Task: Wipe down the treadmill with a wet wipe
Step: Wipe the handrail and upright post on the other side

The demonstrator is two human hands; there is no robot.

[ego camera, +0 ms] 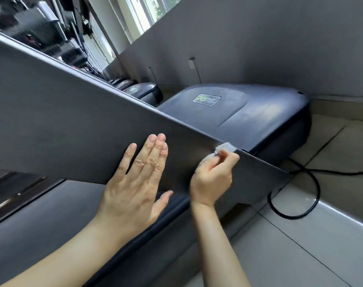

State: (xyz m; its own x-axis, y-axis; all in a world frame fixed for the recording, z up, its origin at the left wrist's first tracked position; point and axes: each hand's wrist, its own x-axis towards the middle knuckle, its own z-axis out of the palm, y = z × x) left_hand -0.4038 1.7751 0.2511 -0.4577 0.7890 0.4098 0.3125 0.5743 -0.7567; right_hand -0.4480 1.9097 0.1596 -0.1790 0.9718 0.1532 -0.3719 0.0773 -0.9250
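A crumpled white wet wipe [224,147] sits on the upper edge of a treadmill's broad grey upright panel [62,121], just right of the frame's centre, pinched between the curled fingers and thumb of the right hand [212,179], which is clamped on it from below. The wipe touches the panel's rim where the slanting edge runs down toward 4 o'clock. At 9 o'clock from that hand, the left hand [135,183] lies flat against the panel's face, fingers straight and together pointing toward 1 o'clock, thumb spread apart under the panel's lower edge; it holds nothing. Both bare forearms come in from the bottom of the frame. Beyond the panel, at 1 o'clock from the wipe, the treadmill's dark motor cover [238,112] stands low on the floor, a green-and-white logo sticker [207,98] on its top, the lettering too blurred to read. A black power cable [313,195] loops on the pale tiled floor [300,245] at 4 o'clock from the wipe and trails off toward the right edge. A grey wall [259,48] rises behind the motor cover, with a small white fitting [191,63] mounted on it at 12 o'clock from the wipe. At the frame's 11 o'clock, more dark gym machines [41,32] stand in a blurred row, and a window [151,9] shows daylight at the top.
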